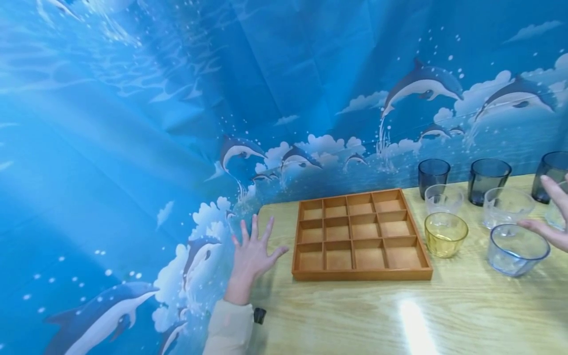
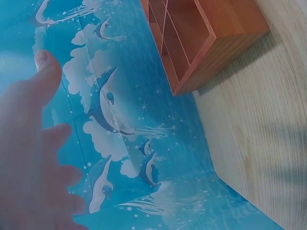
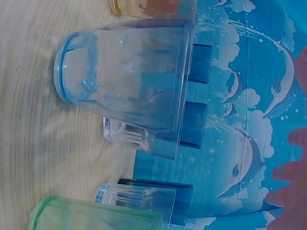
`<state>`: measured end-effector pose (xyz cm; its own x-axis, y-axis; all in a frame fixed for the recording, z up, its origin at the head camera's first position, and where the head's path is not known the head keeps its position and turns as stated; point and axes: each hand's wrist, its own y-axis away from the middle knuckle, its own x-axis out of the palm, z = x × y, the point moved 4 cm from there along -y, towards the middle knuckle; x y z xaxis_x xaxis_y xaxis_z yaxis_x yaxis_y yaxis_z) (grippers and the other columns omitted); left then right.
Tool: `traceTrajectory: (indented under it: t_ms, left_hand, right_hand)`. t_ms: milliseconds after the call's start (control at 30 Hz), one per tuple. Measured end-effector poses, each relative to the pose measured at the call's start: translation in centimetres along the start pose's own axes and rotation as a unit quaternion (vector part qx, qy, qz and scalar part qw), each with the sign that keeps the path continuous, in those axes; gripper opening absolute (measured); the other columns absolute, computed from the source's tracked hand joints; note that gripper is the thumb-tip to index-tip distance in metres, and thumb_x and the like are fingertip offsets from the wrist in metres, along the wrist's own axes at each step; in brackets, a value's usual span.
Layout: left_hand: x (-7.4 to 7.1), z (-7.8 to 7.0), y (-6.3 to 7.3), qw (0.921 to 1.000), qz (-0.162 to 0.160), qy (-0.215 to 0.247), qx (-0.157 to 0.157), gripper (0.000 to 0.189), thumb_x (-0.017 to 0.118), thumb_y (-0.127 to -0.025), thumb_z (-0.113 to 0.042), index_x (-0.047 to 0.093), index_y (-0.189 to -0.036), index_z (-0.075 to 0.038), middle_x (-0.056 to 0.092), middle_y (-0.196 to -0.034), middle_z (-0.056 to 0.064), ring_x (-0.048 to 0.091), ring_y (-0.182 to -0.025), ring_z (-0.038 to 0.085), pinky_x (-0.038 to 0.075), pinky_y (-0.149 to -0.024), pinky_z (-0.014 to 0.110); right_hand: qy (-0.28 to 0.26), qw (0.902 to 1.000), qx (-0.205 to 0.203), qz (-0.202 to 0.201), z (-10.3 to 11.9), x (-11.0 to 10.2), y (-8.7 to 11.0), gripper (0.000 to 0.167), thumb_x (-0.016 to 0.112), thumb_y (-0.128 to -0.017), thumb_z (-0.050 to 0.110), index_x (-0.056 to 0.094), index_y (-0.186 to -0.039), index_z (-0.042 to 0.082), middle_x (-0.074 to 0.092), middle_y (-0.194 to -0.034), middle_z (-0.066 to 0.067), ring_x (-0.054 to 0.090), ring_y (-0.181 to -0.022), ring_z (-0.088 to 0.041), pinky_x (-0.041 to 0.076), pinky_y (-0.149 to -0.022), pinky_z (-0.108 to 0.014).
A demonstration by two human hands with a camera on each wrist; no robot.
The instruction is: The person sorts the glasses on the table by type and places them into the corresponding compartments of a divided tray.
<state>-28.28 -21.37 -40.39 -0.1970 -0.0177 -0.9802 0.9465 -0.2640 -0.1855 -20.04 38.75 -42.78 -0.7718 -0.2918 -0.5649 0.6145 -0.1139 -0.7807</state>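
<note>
Apparently a reach or a pause, with nothing in hold

The left hand (image 1: 253, 254) is spread wide, fingers and thumb straight, holding nothing. In the head view it shows across the left edge of the table (image 1: 346, 315), apart from the tray (image 1: 361, 275). The right hand (image 1: 558, 237) is cut off by that view's border; the finger and thumb in sight are extended and well parted, with no glass in their hold. The right wrist view shows its blurred fingers apart from the blue glass (image 1: 516, 251).

The tray lies flat near the table's back left corner, compartments facing up. Beyond its right edge the glasses stand upright: the yellow glass (image 1: 445, 239) just beside it, the blue glass farther right, clear glasses (image 1: 508, 207) behind these, dark glasses (image 1: 488, 182) along the table's back edge. The green glass (image 3: 96, 215) is partly cut off in the right wrist view.

Assessment: no grasp appears made. A move on the blue glass would call for lowering the right hand and closing thumb and fingers round its wall, clear of its neighbours.
</note>
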Motion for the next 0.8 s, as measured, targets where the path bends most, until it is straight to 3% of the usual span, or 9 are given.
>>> traceTrajectory:
  t_ms: [200,400,500,633,700,800]
  left_hand:
    - [-0.4,0.3,0.1,0.9993,0.008,0.035,-0.011,0.085,0.024,-0.079,-0.08,-0.002,-0.148,-0.037,-0.008,-0.153,0.011,-0.009,-0.134,0.044,0.006,-0.1,0.067]
    - [-0.6,0.7,0.0,0.9967,-0.001,0.081,-0.01,0.081,0.033,-0.084,-0.072,-0.003,-0.148,-0.036,-0.004,-0.153,0.011,-0.005,-0.134,0.044,0.008,-0.099,0.066]
    - [-0.5,1.1,-0.1,0.9921,-0.003,0.124,-0.017,0.079,0.037,-0.085,-0.069,-0.001,-0.148,-0.037,-0.001,-0.153,0.01,-0.002,-0.135,0.043,0.014,-0.096,0.069]
    - [-0.1,1.7,-0.1,0.9789,0.013,0.2,-0.039,0.077,0.038,-0.084,-0.07,0.0,-0.146,-0.043,-0.001,-0.154,0.007,0.002,-0.137,0.04,0.03,-0.085,0.072]
    - [0.3,2.0,-0.2,0.9699,0.02,0.238,-0.049,0.076,0.038,-0.083,-0.071,0.002,-0.145,-0.045,0.001,-0.154,0.006,0.005,-0.137,0.039,0.031,-0.083,0.072]
    - [1.0,2.4,-0.4,0.9532,0.023,0.296,-0.056,0.074,0.042,-0.084,-0.068,0.006,-0.145,-0.046,0.006,-0.154,0.006,0.013,-0.136,0.039,0.027,-0.09,0.069]
  right_hand:
    - [-0.006,0.9977,0.048,0.048,1.1,-0.4,-0.1,0.115,0.019,-0.063,0.09,0.024,-0.147,0.011,0.013,-0.149,-0.027,0.014,-0.135,-0.043,0.013,-0.105,-0.058]
    - [-0.023,0.9825,0.111,0.147,2.3,-0.7,-0.3,0.105,0.044,-0.077,0.075,0.008,-0.149,0.008,-0.001,-0.15,-0.025,-0.001,-0.138,-0.039,0.002,-0.107,-0.057]
    - [-0.048,0.9794,0.114,0.16,3.3,-0.9,-0.5,0.098,0.053,-0.084,0.06,0.005,-0.148,0.005,0.0,-0.15,-0.027,-0.002,-0.137,-0.038,-0.001,-0.107,-0.055]
    - [-0.092,0.9763,0.12,0.155,4.9,-1.1,-0.6,0.089,0.058,-0.088,0.043,0.004,-0.148,0.004,0.004,-0.15,-0.027,0.003,-0.135,-0.044,0.003,-0.106,-0.057]
    - [-0.105,0.9742,0.127,0.154,5.6,-1.0,-0.6,0.087,0.058,-0.089,0.037,0.004,-0.148,0.003,0.005,-0.149,-0.028,0.007,-0.134,-0.047,0.006,-0.104,-0.06]
    - [-0.136,0.9686,0.141,0.154,6.6,-0.7,-0.6,0.085,0.06,-0.09,0.027,0.003,-0.148,0.002,0.006,-0.148,-0.03,0.009,-0.131,-0.051,0.009,-0.101,-0.065]
